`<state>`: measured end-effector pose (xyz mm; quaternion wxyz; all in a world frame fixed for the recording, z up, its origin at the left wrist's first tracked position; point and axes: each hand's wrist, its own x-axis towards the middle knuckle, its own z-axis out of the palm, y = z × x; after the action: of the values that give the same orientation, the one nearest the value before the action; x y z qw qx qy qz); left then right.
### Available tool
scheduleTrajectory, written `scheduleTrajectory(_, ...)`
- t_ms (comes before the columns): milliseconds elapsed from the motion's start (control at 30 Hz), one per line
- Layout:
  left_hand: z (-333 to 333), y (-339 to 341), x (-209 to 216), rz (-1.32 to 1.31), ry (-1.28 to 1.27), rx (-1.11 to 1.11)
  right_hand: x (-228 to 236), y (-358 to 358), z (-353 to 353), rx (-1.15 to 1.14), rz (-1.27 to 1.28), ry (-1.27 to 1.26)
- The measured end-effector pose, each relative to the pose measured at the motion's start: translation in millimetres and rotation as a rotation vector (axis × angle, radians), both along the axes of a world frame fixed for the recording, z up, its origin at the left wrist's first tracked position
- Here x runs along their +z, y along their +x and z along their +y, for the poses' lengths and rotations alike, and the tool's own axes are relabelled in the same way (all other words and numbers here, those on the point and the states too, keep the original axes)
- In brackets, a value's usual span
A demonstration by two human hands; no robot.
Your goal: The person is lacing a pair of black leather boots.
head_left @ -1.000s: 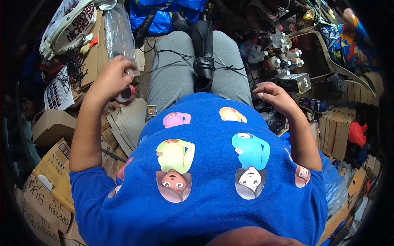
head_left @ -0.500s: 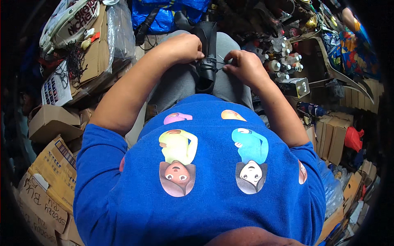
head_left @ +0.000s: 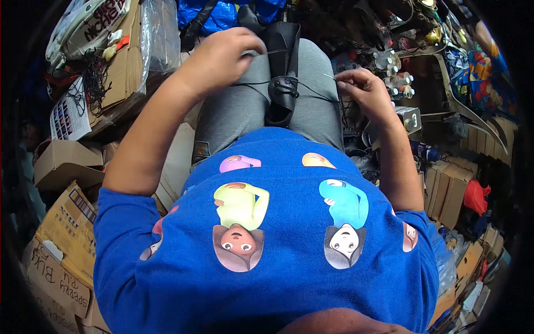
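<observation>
A black leather shoe (head_left: 282, 97) lies lengthwise between my thighs, its laced part toward me. Black lace (head_left: 314, 91) stretches out from it to both sides. To the left of the shoe, my left hand (head_left: 225, 60) is raised above the thigh with curled fingers, and the lace runs under it; the grip itself is partly hidden. Out past the right thigh, my right hand (head_left: 364, 92) has thumb and fingers pinched together at the lace's side. A thin pale sliver sticks out from its fingertips toward the shoe; I cannot make out its kind.
Cardboard and plastic-wrapped sheets (head_left: 158, 44) are stacked at the left. A blue bag (head_left: 206, 28) sits beyond my knees. Several small capped bottles (head_left: 397, 83) and a metal can (head_left: 409, 118) stand at the right. Cardboard boxes (head_left: 448, 183) lie near my right elbow.
Both hands have moved apart from the shoe, the left one to the left and upward, the right one to the right. The black lace now stretches out on both sides.
</observation>
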<state>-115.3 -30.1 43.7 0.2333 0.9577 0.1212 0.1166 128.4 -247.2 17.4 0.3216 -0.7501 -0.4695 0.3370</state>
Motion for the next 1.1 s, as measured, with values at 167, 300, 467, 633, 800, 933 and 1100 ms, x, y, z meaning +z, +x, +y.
scheduleTrajectory(167, -6, 43, -2, 0.128, 0.021, -0.046, 12, -28, 26, 0.118, -0.036, 0.075)
scheduleTrajectory(300, 1, 49, -20, -0.075, 0.009, -0.052, 10, -34, 35, 0.149, -0.109, 0.041)
scheduleTrajectory(467, 11, 62, -21, 0.112, -0.209, -0.161, 8, -35, 40, 0.17, -0.158, 0.052)
scheduleTrajectory(633, 20, 68, -22, 0.212, -0.334, -0.198, 17, -40, 47, 0.224, -0.293, 0.062)
scheduleTrajectory(800, 25, 71, -20, 0.276, -0.498, -0.292, 9, -36, 45, 0.197, -0.166, 0.059)
scheduleTrajectory(933, 26, 73, -16, 0.316, -0.507, -0.302, 12, -36, 46, 0.164, -0.115, 0.01)
scheduleTrajectory(1100, 32, 73, -20, 0.312, -0.518, -0.344, 11, -36, 48, 0.148, -0.08, -0.005)
